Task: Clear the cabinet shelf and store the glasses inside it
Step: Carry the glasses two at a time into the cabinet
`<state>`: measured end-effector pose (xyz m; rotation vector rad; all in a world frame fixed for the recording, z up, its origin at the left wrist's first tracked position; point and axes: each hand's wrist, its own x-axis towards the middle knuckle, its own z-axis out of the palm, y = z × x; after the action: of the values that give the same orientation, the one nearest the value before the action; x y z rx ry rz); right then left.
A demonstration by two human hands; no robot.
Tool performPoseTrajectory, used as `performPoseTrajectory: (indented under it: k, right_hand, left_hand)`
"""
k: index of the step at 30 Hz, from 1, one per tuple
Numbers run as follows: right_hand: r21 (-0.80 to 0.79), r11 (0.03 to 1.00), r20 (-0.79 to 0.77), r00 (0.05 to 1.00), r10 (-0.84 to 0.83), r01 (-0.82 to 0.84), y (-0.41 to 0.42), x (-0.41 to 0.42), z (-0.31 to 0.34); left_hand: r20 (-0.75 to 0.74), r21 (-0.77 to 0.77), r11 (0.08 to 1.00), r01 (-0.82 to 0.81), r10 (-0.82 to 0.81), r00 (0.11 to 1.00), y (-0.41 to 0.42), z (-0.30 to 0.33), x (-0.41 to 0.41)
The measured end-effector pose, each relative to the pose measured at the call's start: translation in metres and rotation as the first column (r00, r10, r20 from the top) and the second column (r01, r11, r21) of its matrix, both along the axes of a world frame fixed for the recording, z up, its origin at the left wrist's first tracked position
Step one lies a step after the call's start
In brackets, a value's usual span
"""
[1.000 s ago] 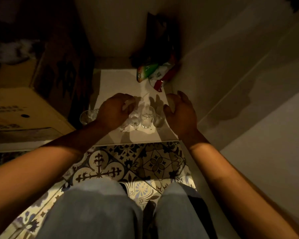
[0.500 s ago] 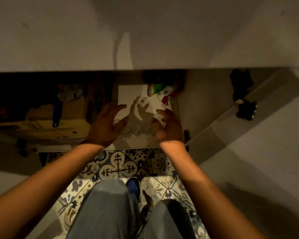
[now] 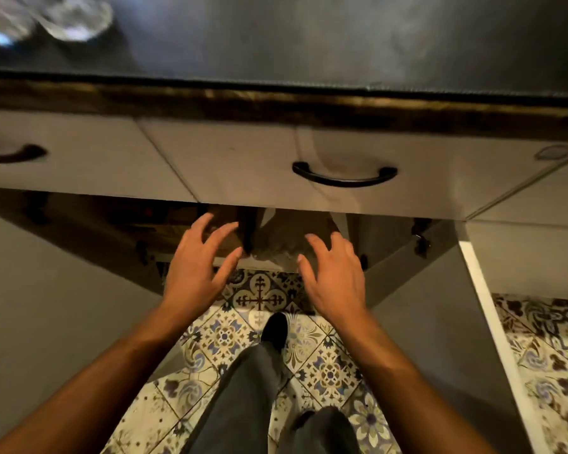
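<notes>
My left hand [image 3: 199, 263] and my right hand [image 3: 333, 273] hover in front of the open lower cabinet, fingers spread, holding nothing. Between them, at the front edge of the pale cabinet shelf [image 3: 266, 264], a blurred cluster of clear glasses [image 3: 276, 250] shows faintly in shadow. The drawer front above hides most of the shelf. Blurred glassware [image 3: 76, 16] also stands on the dark countertop at the top left.
A drawer front with a black handle [image 3: 344, 177] overhangs the cabinet opening. Open cabinet doors stand at left [image 3: 63, 306] and right [image 3: 440, 322]. Patterned floor tiles [image 3: 259, 296] lie below, with my legs and a dark shoe [image 3: 274, 329].
Both hands have let go of the glasses on the shelf and drawn back, open. The view has risen, so the drawer front and countertop now fill the top.
</notes>
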<state>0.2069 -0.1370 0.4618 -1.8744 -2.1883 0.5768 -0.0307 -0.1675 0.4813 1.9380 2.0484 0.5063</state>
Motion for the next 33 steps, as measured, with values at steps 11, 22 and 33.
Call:
performPoseTrajectory:
  k: [11, 22, 33]
  right_hand:
    - [0.096, 0.980, -0.024, 0.984, 0.178, -0.174, -0.055, -0.011, 0.155]
    - [0.329, 0.925, -0.054, 0.975, 0.218, -0.188, -0.042, -0.011, 0.308]
    - [0.367, 0.915, -0.049, 0.979, 0.200, -0.169, 0.043, -0.121, 0.378]
  left_hand:
    - [0.116, 0.206, 0.977, -0.057, 0.034, 0.993, -0.065, 0.139, -0.028]
    - [0.177, 0.365, 0.915, -0.172, 0.113, 0.978, -0.062, 0.268, -0.074]
    - [0.028, 0.422, 0.886, -0.192, 0.199, 0.980, 0.024, 0.335, -0.149]
